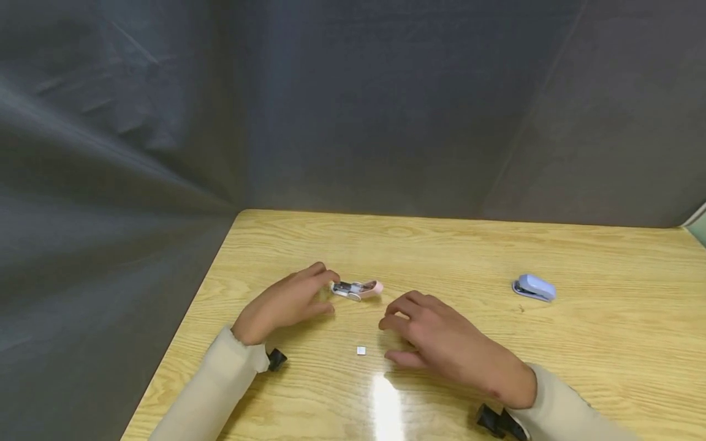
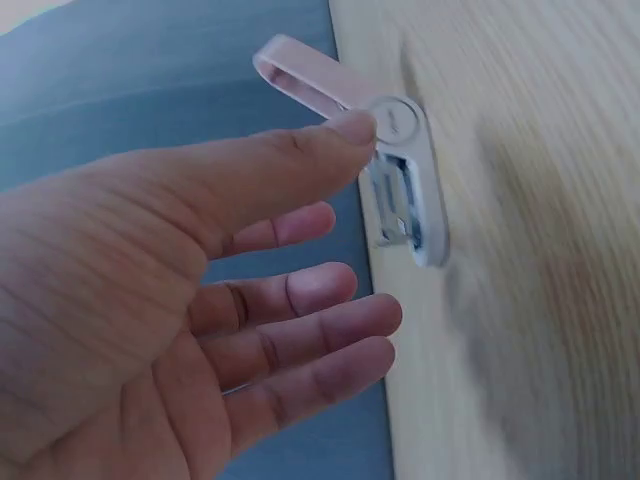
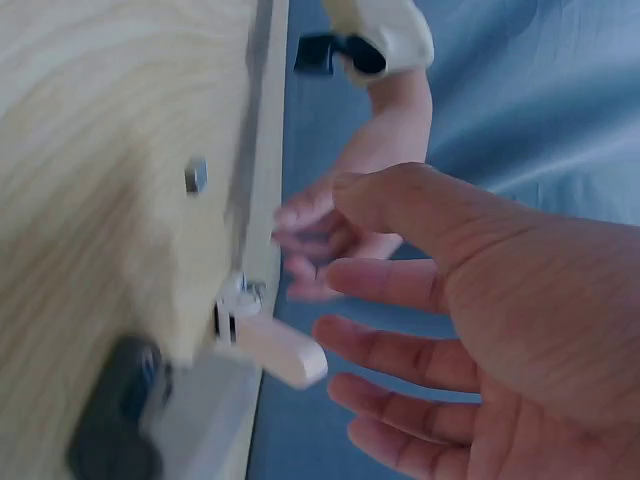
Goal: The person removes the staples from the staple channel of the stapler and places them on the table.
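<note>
Toward the table's (image 1: 287, 245) left edge, I see the pink-and-white stapler (image 1: 355, 291) lying folded open, the left hand (image 1: 292, 300) at its metal end, fingers apart and gripping nothing; whether a fingertip touches it, I can't quite tell. The right hand (image 1: 441, 334) hovers, fingers likewise parted, near the small silvery block (image 1: 361, 351). A careless sweep of its thumb could knock that away; lopsided pressure could skid the stapler. Count: two staplers, including the blue stapler (image 1: 534, 287) toward the far right corner; one block; two hands.
</note>
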The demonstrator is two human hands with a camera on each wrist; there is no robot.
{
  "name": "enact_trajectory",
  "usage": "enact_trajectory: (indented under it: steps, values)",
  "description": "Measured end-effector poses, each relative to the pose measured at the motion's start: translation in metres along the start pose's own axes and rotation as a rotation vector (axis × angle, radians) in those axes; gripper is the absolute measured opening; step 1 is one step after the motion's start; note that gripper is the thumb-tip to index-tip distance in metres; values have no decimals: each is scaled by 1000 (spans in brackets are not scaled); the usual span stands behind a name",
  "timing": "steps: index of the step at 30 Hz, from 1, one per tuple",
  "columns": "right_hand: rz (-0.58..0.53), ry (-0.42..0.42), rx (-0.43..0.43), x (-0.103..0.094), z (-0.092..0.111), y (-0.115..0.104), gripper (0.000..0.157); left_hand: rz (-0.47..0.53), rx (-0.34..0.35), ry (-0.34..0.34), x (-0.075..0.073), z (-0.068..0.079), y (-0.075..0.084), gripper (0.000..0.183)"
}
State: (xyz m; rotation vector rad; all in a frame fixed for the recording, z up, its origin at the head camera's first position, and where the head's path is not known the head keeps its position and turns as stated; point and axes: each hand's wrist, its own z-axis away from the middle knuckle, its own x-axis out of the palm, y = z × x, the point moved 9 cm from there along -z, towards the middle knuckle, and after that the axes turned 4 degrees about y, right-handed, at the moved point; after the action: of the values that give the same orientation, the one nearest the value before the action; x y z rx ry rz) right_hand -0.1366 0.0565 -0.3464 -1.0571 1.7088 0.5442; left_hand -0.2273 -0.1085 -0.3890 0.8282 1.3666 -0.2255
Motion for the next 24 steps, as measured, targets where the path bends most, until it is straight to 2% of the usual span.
enact_trajectory:
  steps: [3, 8, 14, 19, 24]
  values:
    - [3, 24, 24, -10, 9, 7, 30, -26, 25, 15, -4, 6, 12, 46]
    - [33, 11, 61, -17, 26, 17, 34, -120, 62, 21, -7, 14, 33, 49]
    - [51, 30, 102, -24, 45, 27, 38, -236, 167, 37, -2, 15, 63, 45]
    - [29, 46, 134, -25, 54, 32, 37, -252, 224, 51, 7, 11, 84, 39]
    - [26, 42, 162, -21, 59, 39, 39, -262, 248, 42, 21, -4, 100, 35]
